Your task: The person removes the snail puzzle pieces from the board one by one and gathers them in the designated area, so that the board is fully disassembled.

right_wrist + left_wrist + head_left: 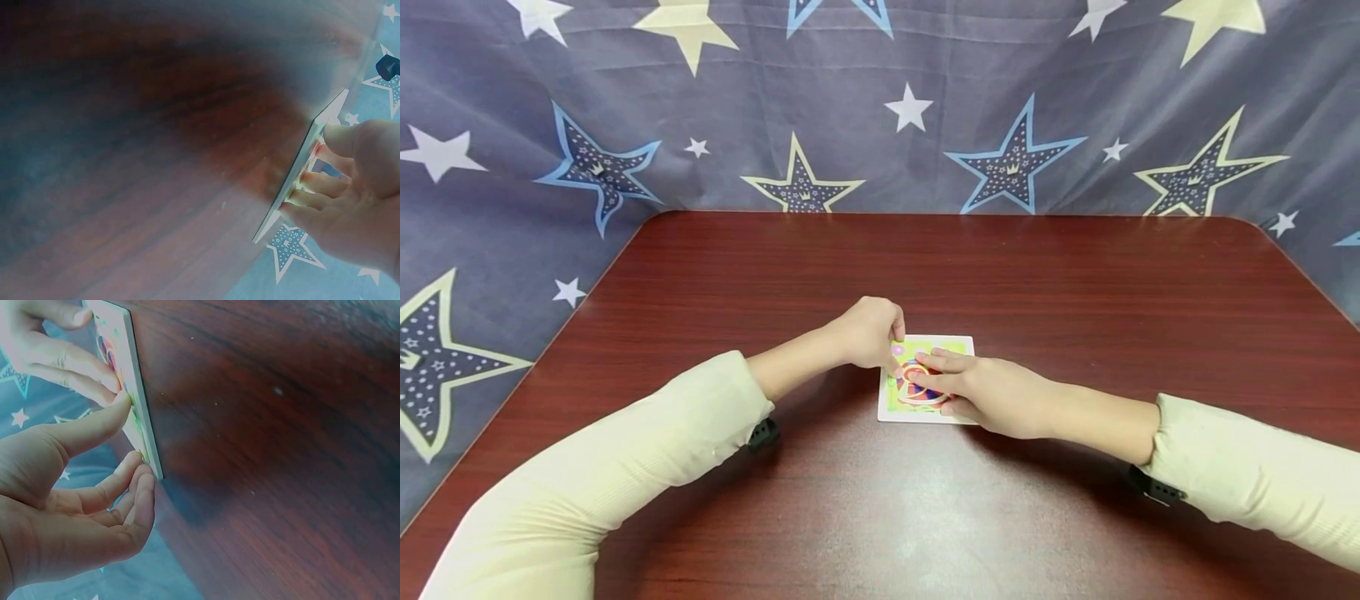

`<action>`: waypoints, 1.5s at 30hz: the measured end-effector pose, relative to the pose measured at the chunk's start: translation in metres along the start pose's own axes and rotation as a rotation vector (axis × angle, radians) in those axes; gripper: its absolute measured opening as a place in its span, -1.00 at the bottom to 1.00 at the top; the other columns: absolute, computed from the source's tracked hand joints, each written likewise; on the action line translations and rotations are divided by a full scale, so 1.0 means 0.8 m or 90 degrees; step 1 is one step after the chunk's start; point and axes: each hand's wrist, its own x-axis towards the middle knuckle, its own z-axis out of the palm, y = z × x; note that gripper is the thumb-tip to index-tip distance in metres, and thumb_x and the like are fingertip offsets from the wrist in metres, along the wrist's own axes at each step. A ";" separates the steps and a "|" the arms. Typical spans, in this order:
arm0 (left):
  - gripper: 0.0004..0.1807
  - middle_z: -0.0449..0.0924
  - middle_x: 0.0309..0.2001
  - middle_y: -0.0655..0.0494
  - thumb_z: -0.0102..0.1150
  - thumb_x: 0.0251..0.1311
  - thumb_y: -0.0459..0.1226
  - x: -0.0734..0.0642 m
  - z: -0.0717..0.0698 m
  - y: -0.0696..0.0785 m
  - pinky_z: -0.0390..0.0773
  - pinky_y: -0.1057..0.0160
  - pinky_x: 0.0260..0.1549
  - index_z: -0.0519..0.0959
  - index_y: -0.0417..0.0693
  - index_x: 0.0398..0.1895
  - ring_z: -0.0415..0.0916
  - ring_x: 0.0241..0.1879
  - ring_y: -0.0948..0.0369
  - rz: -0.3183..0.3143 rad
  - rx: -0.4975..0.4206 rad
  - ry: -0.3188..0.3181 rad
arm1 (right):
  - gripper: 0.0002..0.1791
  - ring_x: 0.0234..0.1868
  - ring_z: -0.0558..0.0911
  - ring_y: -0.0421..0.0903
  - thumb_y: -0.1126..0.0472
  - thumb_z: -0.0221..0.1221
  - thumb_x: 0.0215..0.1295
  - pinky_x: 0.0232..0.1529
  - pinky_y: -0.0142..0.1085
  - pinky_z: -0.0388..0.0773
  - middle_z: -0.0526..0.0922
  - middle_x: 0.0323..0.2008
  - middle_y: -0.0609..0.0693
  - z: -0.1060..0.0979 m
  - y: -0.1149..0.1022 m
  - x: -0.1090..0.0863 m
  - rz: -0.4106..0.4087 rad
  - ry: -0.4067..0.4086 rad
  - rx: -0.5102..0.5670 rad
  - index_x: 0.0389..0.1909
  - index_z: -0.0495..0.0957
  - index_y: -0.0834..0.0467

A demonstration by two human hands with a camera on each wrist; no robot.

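Two grips (871,332) (1011,398), two sleeves (640,437) (1243,468), two straps (764,434) (1157,487) (all pairs), one board (916,403), one table (1022,283), one backdrop (865,75)

a shiny red-brown table (1000,283) is showing thin dark streaks (805,258), and a bright patch (917,500) is glowing near its front. a gray-blue cloth (850,92) is hanging behind it and along both sides. white, yellow and blue stars (909,109) are dotting the cloth, and tiny crowns (1013,169) are sitting inside some big ones.

Setting: a screened-off spot; home or studio, cannot tell
Table (1075,271): reddish-brown wood grain, rounded far corners
Cloth (850,92): grey-blue, star-printed, hanging behind the table and along its sides
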 end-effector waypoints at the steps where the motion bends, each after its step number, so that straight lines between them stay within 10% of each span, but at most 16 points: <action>1: -0.61 0.55 -0.33 0.06 0.54 -0.16 -0.26 0.000 0.000 0.000 0.43 0.39 -0.34 0.58 -0.19 -0.27 0.41 -0.31 0.23 0.002 -0.001 0.001 | -0.44 0.33 0.44 0.06 0.26 0.21 0.27 0.05 -0.14 0.59 0.43 0.32 0.17 0.000 0.000 0.000 0.002 -0.001 0.000 0.31 0.40 0.08; 26: -0.72 0.62 -0.42 0.09 0.51 -0.17 -0.29 0.004 -0.002 -0.012 0.39 0.45 -0.34 0.62 -0.13 -0.37 0.48 -0.35 0.27 0.023 -0.062 0.027 | -0.43 0.32 0.46 0.05 0.21 0.22 0.27 0.03 -0.13 0.60 0.42 0.33 0.18 0.000 0.000 0.001 0.013 -0.013 0.000 0.31 0.40 0.07; 45: -0.83 0.76 -0.35 0.05 0.45 -0.05 -0.26 0.003 -0.004 -0.021 0.47 0.45 -0.45 0.70 -0.06 -0.35 0.59 -0.45 0.32 -0.055 -0.242 0.037 | -0.44 0.38 0.39 0.04 0.22 0.22 0.27 0.10 -0.13 0.56 0.40 0.35 0.12 -0.001 0.001 0.000 0.012 -0.012 0.009 0.32 0.39 0.07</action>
